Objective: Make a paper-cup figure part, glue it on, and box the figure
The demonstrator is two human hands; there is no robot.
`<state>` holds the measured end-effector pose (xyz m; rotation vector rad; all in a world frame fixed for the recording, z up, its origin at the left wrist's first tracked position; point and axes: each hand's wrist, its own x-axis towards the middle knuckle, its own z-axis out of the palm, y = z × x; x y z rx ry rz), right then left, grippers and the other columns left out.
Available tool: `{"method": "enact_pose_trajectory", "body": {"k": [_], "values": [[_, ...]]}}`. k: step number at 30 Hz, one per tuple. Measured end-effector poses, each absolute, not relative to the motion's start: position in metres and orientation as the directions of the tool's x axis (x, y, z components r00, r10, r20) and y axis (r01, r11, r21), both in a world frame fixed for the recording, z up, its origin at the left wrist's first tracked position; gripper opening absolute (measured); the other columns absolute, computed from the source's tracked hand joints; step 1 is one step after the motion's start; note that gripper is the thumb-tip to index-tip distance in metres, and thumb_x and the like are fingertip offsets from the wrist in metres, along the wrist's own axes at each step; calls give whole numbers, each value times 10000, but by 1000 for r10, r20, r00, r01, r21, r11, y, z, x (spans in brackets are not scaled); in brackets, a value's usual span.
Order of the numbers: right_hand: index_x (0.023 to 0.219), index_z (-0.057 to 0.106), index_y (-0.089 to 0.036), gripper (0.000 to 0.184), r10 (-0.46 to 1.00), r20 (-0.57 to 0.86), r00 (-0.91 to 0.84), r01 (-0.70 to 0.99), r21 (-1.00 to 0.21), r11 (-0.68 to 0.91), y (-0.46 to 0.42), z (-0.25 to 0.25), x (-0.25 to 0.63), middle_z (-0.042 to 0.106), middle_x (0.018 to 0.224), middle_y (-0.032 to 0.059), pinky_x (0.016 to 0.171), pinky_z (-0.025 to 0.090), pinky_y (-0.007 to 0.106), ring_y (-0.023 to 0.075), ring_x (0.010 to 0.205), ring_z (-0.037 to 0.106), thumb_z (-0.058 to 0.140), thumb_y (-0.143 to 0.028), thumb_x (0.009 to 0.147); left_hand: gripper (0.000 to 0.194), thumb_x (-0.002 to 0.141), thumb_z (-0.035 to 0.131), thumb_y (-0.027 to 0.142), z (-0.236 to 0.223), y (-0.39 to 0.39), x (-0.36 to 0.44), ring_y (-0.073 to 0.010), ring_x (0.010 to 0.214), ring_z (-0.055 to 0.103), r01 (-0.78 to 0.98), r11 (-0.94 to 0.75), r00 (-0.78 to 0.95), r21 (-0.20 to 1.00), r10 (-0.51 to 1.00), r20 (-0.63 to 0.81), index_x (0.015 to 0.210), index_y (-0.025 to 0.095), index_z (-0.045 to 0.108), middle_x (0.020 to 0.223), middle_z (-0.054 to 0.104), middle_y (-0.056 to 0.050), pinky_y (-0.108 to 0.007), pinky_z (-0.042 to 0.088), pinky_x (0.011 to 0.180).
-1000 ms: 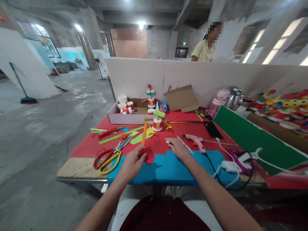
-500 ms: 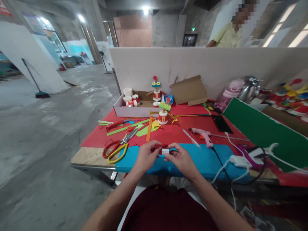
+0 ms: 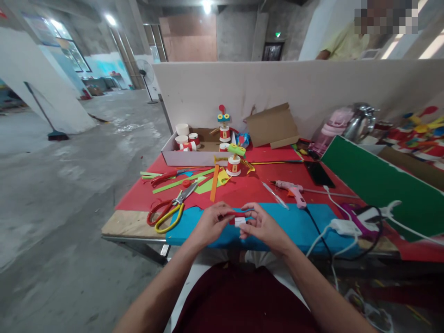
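Just above the blue sheet (image 3: 298, 231) at the table's front edge, both my hands are at a small red-and-white paper piece (image 3: 240, 222). My left hand (image 3: 213, 224) pinches its red left end between thumb and fingers. On the white part rests the thumb of my right hand (image 3: 264, 227), its fingers curled around the far side. Red-and-yellow-handled scissors (image 3: 175, 206) lie with blades parted to the left of my hands. Beyond them stands a paper-cup figure (image 3: 233, 165) with spring-like arms and a green head.
A pink glue gun (image 3: 293, 190) and a pen (image 3: 275, 195) lie to the right, near a phone (image 3: 319, 173) and a white power adapter (image 3: 343, 226) with cables. Paper strips (image 3: 187, 181) lie left. Behind is a box (image 3: 192, 159) with paper cups. A green board (image 3: 378, 185) leans right.
My hands still hold the paper piece, which has turned slightly and shows more red strip on top. My right fingers have lifted a little. The camera view has shifted slightly.
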<state>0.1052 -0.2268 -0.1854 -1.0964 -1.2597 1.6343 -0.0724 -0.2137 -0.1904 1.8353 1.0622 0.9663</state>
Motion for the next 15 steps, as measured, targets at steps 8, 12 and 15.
{"method": "enact_pose_trajectory", "body": {"k": [8, 12, 15], "values": [[832, 522, -197, 419, 909, -245, -338, -8, -965, -263, -228, -188, 106, 600, 638, -57, 509, 514, 245, 96, 503, 600, 776, -461, 630, 234, 859, 508, 190, -198, -214, -73, -136, 705, 551, 231, -387, 401, 893, 874, 275, 923, 172, 732, 763, 596, -37, -239, 428, 650], [816, 543, -197, 400, 922, -250, -297, -54, -959, -278, -230, -187, 105, 628, 631, -48, 532, 518, 241, 99, 524, 611, 790, -445, 623, 336, 857, 453, 151, -195, -218, -74, -151, 796, 561, 193, -435, 454, 880, 835, 313, 1074, 202, 705, 892, 610, -58, -265, 450, 721], [818, 558, -190, 398, 917, -290, -274, -129, -934, -334, -233, -187, 104, 630, 618, -41, 551, 518, 225, 97, 544, 613, 792, -447, 626, 435, 810, 472, 114, -191, -225, -74, -173, 936, 553, 203, -482, 486, 852, 805, 339, 1184, 247, 650, 1008, 588, -57, -307, 450, 848]]}}
